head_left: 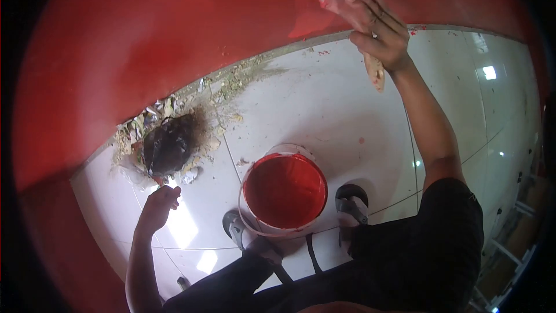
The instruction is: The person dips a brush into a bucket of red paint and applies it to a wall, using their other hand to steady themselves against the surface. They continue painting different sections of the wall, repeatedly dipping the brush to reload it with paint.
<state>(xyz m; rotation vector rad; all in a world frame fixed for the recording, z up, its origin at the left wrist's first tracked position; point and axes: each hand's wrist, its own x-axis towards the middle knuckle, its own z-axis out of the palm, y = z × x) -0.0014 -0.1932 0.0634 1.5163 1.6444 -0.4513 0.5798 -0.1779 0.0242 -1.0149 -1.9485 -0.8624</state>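
While looking down over the white-tiled floor [452,75], wears a dark short-sleeved top [443,226] and stands with dark footwear [352,200] on either side of a bucket [286,230]. Just ahead, has red paint [284,188] inside that bucket, with red smears around the rim and the thin carrying handle lowered on the near side. Over to the left, holds the left grip [159,206] above the floor with fingers loosely curled, near the crumpled black plastic [168,145]; cannot tell from this angle whether to call it holding. Beyond the left grip, has that plastic amid scraps and crumbly debris [231,86], strewn along the base of the wall. Farther out and to the right, clasps the paintbrush [376,75] in the right grip [379,35], with fingers spread along the upper part and the wooden handle pointing down and back. Farthest away, holds the wide bristle end against the glossy red wall [145,40], just above the floor edge.
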